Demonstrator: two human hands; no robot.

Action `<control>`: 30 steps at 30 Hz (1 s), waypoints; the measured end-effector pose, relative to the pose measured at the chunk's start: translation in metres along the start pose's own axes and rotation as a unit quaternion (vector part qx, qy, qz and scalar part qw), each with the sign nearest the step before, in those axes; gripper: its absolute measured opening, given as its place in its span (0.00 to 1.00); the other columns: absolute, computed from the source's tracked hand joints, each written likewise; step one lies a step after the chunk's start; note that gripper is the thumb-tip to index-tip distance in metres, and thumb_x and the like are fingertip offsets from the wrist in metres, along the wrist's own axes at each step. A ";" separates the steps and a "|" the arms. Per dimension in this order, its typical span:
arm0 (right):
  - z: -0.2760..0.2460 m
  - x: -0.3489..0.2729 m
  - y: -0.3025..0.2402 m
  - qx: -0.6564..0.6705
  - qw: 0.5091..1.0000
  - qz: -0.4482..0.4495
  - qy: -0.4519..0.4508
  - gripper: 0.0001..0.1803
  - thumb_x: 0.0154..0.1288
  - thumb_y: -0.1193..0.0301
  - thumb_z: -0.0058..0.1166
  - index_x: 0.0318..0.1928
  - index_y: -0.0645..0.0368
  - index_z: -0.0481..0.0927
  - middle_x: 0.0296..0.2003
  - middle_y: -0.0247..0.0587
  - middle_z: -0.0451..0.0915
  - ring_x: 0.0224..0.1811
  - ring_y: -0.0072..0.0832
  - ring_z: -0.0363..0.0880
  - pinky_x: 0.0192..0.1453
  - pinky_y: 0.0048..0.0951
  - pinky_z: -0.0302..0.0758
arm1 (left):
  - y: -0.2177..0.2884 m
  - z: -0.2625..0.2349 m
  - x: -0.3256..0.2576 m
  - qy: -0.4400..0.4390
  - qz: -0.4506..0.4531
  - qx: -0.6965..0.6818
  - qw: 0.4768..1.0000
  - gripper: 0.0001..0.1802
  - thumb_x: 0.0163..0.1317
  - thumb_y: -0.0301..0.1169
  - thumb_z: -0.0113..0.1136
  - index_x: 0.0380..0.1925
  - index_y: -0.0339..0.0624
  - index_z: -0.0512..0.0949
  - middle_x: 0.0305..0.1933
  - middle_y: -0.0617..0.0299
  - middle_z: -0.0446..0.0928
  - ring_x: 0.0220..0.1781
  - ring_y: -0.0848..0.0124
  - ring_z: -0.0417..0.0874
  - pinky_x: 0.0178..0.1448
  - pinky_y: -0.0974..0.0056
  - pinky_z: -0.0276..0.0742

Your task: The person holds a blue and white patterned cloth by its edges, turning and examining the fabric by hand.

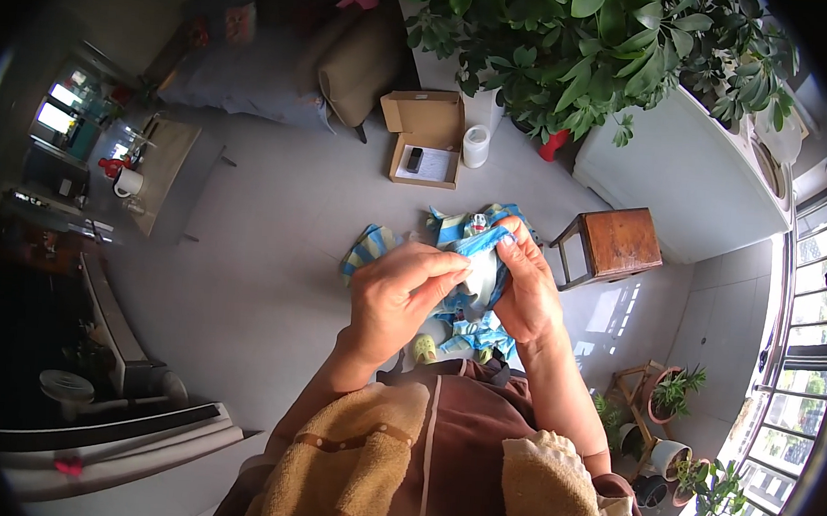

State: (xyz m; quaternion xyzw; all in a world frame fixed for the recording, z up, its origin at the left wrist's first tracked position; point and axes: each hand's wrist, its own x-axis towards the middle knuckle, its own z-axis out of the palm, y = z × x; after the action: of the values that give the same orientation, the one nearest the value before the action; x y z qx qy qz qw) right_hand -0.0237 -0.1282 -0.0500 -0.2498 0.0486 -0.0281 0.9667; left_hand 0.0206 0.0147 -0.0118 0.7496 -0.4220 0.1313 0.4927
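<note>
In front of my chest I hold a blue, white and yellow striped cloth (485,240) with a whitish underside showing. My left hand (397,288) is closed in a pinch, thumb and forefinger together at the cloth's left edge. My right hand (529,290) grips the cloth's upper right side, the thumb lying over the blue fold. More of the same striped fabric (369,251) spreads out to the left and hangs below my hands. A small red and white patch shows at its top. Whether the cloth is a garment or a cover, I cannot tell.
Ahead on the grey floor lies an open cardboard box (428,144) with a small black object and paper inside, beside a white jar (476,145). A wooden stool (620,244) stands to the right. Leafy plants (581,54) overhang the far right; potted plants (669,396) stand near the window.
</note>
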 end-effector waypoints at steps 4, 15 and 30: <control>-0.007 -0.004 -0.004 0.005 1.000 -0.006 0.017 0.04 0.63 0.71 0.47 0.35 0.56 0.69 0.29 0.32 0.76 0.32 0.20 0.75 0.41 0.22 0.73 | 0.001 -0.007 -0.009 0.059 -0.240 -0.355 0.902 0.01 0.57 0.21 0.53 0.28 0.34 0.73 0.22 0.61 0.73 0.20 0.76 0.72 0.26 0.73 0.70; -0.025 0.008 -0.015 0.078 0.995 0.041 0.044 0.10 0.62 0.67 0.48 0.42 0.55 0.71 0.38 0.37 0.77 0.41 0.29 0.76 0.50 0.33 0.72 | -0.108 -0.195 -0.427 -0.129 -0.749 -0.169 0.627 0.09 0.53 0.28 0.58 0.32 0.35 0.74 0.30 0.52 0.75 0.27 0.67 0.76 0.32 0.68 0.74; 0.060 0.031 -0.022 -0.689 0.673 -0.229 -0.138 0.10 0.48 0.76 0.57 0.24 0.60 0.66 0.17 0.41 0.66 0.19 0.31 0.67 0.26 0.27 0.65 | -0.017 0.003 -0.015 0.082 -0.170 -0.158 0.969 0.17 0.53 0.23 0.57 0.43 0.34 0.69 0.37 0.56 0.75 0.35 0.70 0.79 0.41 0.70 0.73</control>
State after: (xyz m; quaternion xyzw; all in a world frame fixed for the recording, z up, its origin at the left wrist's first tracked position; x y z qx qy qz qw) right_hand 0.0132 -0.1214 0.0106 -0.8493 -0.1389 -0.1727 0.4792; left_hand 0.0241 0.0226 -0.0333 0.7095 -0.2620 0.0380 0.6530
